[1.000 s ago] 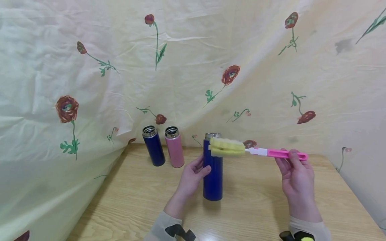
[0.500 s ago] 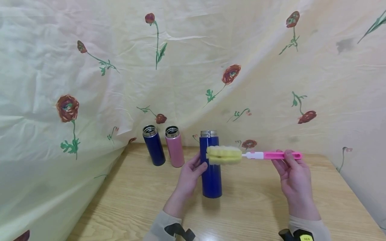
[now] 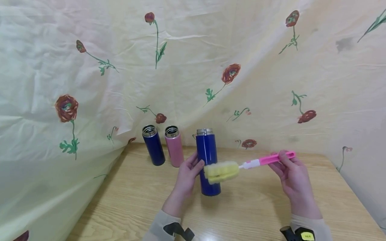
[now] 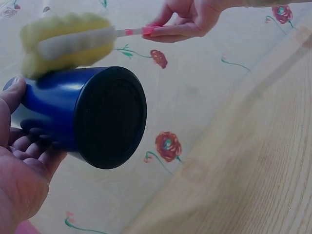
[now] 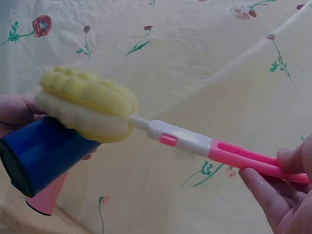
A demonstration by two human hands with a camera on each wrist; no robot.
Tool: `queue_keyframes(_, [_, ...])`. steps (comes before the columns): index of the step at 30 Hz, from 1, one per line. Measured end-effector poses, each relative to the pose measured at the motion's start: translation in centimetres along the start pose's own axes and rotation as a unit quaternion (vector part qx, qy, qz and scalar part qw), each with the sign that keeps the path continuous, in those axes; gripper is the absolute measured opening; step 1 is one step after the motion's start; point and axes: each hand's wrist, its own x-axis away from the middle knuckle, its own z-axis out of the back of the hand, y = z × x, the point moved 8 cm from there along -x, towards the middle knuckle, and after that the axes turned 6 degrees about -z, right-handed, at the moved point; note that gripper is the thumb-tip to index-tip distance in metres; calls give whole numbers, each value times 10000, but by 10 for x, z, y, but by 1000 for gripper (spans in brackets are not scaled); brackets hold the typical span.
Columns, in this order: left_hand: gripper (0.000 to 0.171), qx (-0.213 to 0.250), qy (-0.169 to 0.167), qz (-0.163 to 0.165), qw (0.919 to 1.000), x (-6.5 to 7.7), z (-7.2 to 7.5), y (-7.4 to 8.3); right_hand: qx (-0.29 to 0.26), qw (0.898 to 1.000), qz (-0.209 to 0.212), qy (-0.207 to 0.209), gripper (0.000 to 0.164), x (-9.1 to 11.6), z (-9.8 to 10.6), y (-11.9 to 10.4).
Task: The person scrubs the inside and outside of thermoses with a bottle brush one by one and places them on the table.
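Left hand [image 3: 186, 175] wraps round blue bottle [image 3: 206, 147] above desk [image 3: 126, 204]; right hand [image 3: 297, 180], at bottle's 4 o'clock, pinches brush [image 3: 251, 164]. Sponge [image 3: 222, 171] overlaps bottle toward 5 o'clock, seemingly touching. Best: bottle steady, sponge flat to wall, even lengthwise strokes.

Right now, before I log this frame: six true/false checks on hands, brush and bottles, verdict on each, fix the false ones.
1. The left hand holds the near bottle. True.
2. The right hand holds the brush by its sponge. False: it holds it by the pink handle.
3. The sponge is inside the near bottle. False: it is outside, by the bottle's side.
4. The pink bottle has no lid on. True.
5. In the head view, the far blue bottle is right of the pink bottle. False: it is on the left.
6. The pink bottle and the far blue bottle stand on the table. True.
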Motion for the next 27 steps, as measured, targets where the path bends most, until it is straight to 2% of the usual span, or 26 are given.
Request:
queue_keyframes(8, [62,0,20,-29,10000,0,1,1,1177,9923,-257,-284,24,-2,2,5])
queue_keyframes(14, [66,-17,138,103,9999,3,4,-3,1485,9871,-235,-547,28,-2,1,9])
queue_keyframes(19, [67,-21,107,214,9997,5,4,-7,1463,9876,-292,-492,27,-3,2,11])
queue_keyframes(22, [66,18,1,151,9999,5,1,-7,1309,9901,-301,-411,25,-4,4,9])
queue_keyframes(24, [64,33,-101,70,9999,4,-2,-6,1031,9936,-290,-365,23,-5,5,8])
queue_keyframes(27, [62,-25,-232,-32,9997,3,-6,-6,287,9986,-278,-352,20,-6,6,4])
